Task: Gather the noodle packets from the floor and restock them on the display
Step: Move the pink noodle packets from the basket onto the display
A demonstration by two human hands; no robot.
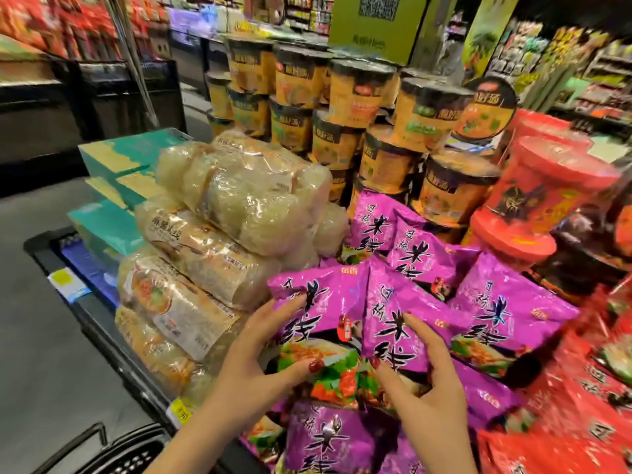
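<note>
Noodle packets [492, 313], purple, lie heaped on display [99, 319], w/ clear vermicelli bags [239, 200] stacked beside. Heap slopes toward the edge and film looks slick, so a nudge could slide pkts off. Left grip [260, 354] curls round left pkt [307, 316]; right grip [424, 381] pinches right pkt [393, 323]. Black basket [136, 456] sits below, contents not visible.

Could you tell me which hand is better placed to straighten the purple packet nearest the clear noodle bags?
Left, probably. The left hand grips that purple packet beside the clear noodle bags; the right hand holds the neighbouring packet, farther off.
</note>
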